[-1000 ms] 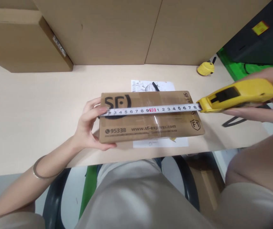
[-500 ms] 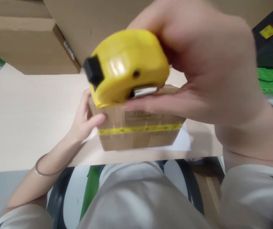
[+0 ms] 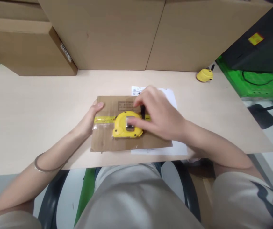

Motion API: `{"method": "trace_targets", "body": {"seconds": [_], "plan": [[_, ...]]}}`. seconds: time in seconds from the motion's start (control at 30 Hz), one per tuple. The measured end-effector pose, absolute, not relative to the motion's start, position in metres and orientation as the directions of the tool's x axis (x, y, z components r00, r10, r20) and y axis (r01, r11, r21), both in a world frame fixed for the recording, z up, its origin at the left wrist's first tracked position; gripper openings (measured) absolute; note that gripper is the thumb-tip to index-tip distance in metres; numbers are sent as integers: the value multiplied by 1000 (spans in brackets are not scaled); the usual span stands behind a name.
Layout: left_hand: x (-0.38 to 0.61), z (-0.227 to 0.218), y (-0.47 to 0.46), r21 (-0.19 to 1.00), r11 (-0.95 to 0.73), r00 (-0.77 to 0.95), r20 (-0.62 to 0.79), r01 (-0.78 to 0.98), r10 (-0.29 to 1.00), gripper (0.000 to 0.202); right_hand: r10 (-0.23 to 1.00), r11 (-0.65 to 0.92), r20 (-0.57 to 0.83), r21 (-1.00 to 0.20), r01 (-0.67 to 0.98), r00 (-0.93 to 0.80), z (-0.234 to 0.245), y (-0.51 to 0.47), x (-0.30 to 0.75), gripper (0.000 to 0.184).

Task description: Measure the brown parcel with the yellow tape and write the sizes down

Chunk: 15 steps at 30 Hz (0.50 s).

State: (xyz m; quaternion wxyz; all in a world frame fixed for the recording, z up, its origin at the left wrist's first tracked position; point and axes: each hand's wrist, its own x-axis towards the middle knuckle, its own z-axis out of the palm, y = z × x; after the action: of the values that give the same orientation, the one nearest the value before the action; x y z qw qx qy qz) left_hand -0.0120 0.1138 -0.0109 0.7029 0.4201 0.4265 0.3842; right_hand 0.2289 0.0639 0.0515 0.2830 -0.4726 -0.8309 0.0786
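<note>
A small brown cardboard box (image 3: 112, 143) with a band of yellow printed tape lies on the table before me. My left hand (image 3: 88, 119) grips its left side, thumb over the top edge. On the box's upper face is a yellow tape measure (image 3: 120, 125), its silver clip facing up. My right hand (image 3: 161, 114) is on the tape measure, thumb across the clip and fingers bent above its right side. A slim black piece (image 3: 143, 111) shows under those fingers; whether it belongs to the tape measure I cannot tell. White printed paper (image 3: 171, 95) sticks out from under the box.
Large cardboard boxes (image 3: 117, 35) stand along the back of the table (image 3: 38, 127), with another carton (image 3: 26, 47) at the left. A second yellow tape measure (image 3: 204, 75) sits at the back right. Beyond the right edge are a green surface (image 3: 234, 82) and a black case (image 3: 258, 54).
My right hand has brought the tape measure down from close to the camera onto the box. The box now shows its broad face upward, with my left hand still at its left side.
</note>
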Motion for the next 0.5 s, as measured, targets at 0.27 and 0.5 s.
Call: {"method": "trace_targets", "body": {"seconds": [0.27,0.5], "plan": [[-11,-25,116,839,459,420,-318,-294,850,65,976,-191,-119,-47,981,184,19,87,309,38],[-16,-27,118,816,507,292,-431,-278,854,72,963,-172,-258,-378,910,75,-24,85,329,25]]}}
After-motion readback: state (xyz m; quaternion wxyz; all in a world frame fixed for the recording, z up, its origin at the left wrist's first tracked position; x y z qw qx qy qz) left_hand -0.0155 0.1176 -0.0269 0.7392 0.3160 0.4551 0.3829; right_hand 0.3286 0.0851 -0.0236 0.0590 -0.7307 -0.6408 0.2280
